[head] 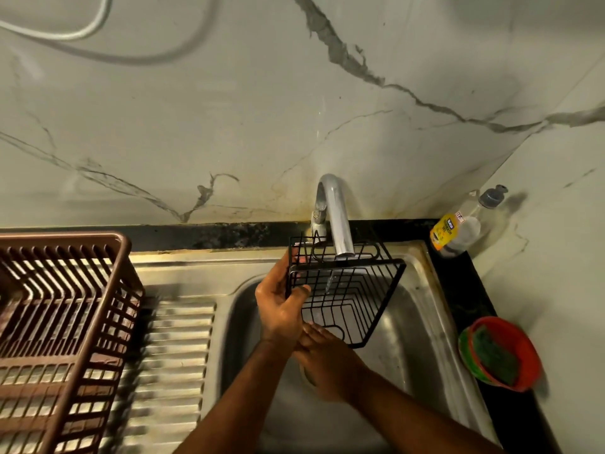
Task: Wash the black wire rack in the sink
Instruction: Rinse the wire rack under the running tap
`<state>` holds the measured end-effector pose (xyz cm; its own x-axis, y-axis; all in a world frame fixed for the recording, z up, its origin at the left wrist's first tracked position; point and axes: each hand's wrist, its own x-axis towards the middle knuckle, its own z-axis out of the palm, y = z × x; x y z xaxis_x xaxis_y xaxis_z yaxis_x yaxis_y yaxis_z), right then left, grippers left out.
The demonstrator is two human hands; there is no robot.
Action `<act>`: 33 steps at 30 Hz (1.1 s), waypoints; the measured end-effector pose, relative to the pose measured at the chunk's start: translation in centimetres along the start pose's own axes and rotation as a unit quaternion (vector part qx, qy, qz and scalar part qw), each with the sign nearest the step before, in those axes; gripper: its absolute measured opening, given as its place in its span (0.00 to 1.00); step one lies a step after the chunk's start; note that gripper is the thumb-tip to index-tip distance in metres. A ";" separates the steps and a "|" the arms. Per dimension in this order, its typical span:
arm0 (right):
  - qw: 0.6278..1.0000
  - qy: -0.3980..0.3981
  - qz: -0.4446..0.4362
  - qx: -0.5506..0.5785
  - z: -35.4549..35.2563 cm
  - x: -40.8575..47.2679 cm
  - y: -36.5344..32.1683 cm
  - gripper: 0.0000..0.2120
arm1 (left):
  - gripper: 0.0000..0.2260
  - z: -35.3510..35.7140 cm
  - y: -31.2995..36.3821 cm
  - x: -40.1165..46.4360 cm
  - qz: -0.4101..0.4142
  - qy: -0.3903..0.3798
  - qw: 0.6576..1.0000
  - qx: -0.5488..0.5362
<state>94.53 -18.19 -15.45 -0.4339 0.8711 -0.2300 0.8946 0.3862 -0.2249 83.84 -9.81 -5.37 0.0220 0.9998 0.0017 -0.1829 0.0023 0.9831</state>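
The black wire rack (pixel 357 299) hangs tilted over the steel sink (pixel 422 326), right under the chrome tap (pixel 337 217). A thin stream of water falls from the spout through its wires. My left hand (pixel 281 303) grips the rack's left edge, thumb hooked over the wires. My right hand (pixel 324 358) lies lower, its fingers reaching up against the rack's near bottom corner. How those fingers lie on the wires is hidden by my left wrist.
A brown plastic dish basket (pixel 62 326) stands on the ribbed drainboard (pixel 173 355) at the left. A dish soap bottle (pixel 458 231) stands in the back right corner. A red bowl (pixel 520 342) with a green scrub pad sits on the black counter at the right.
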 end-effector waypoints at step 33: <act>0.520 0.318 0.260 0.749 -11.5 3.2 2.2 0.12 | 0.21 0.3 1.0 1.6 -0.266 -0.154 0.939 0.154</act>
<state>96.36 -11.02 -5.79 0.3743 0.8477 -0.3759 -0.4212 -0.2057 -0.8833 83.96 -8.24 -4.32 0.3219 0.8054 -0.4978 0.2253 0.4455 0.8665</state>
